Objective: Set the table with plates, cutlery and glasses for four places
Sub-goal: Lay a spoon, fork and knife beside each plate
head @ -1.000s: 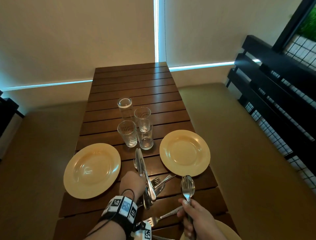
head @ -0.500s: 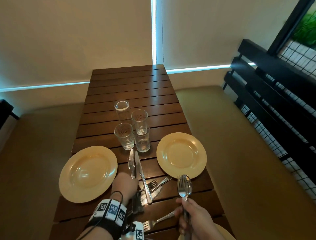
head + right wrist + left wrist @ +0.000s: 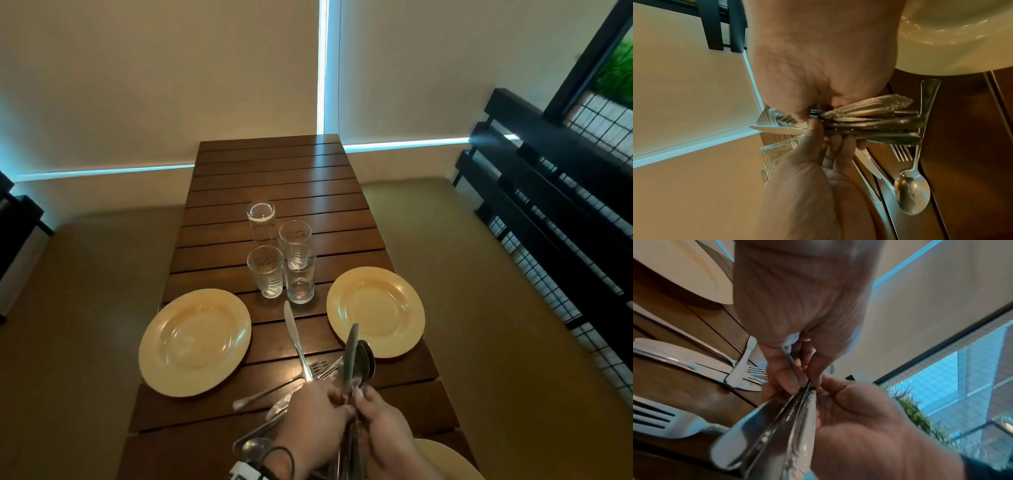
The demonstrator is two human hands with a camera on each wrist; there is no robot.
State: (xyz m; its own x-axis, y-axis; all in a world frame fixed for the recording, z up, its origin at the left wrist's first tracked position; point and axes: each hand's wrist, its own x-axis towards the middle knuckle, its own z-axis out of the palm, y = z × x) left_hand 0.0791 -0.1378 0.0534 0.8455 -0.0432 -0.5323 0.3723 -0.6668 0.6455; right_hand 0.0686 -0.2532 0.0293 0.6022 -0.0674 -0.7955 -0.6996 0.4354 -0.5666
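Both hands meet over the near end of the wooden table (image 3: 274, 178). My right hand (image 3: 370, 404) grips an upright cutlery bundle (image 3: 358, 359) of knife, spoon and fork. My left hand (image 3: 327, 404) pinches the same bundle at the handles (image 3: 781, 423), its fingertips (image 3: 791, 378) on the metal. In the right wrist view the bundle (image 3: 869, 123) lies across both hands. One knife (image 3: 294, 334) lies on the table. Loose cutlery (image 3: 270, 399) is piled beside my left hand. Two yellow plates, left (image 3: 195, 342) and right (image 3: 375, 311), flank several empty glasses (image 3: 265, 272).
A third yellow plate (image 3: 445, 459) shows at the near right corner, partly hidden by my right hand. Beige bench seats (image 3: 462, 274) run along both sides of the table. A black slatted backrest (image 3: 548, 192) stands on the right.
My left hand left one knife on the table and carried another rightward to my right hand, which held the fork and spoon. Both hands now hold one bundle.
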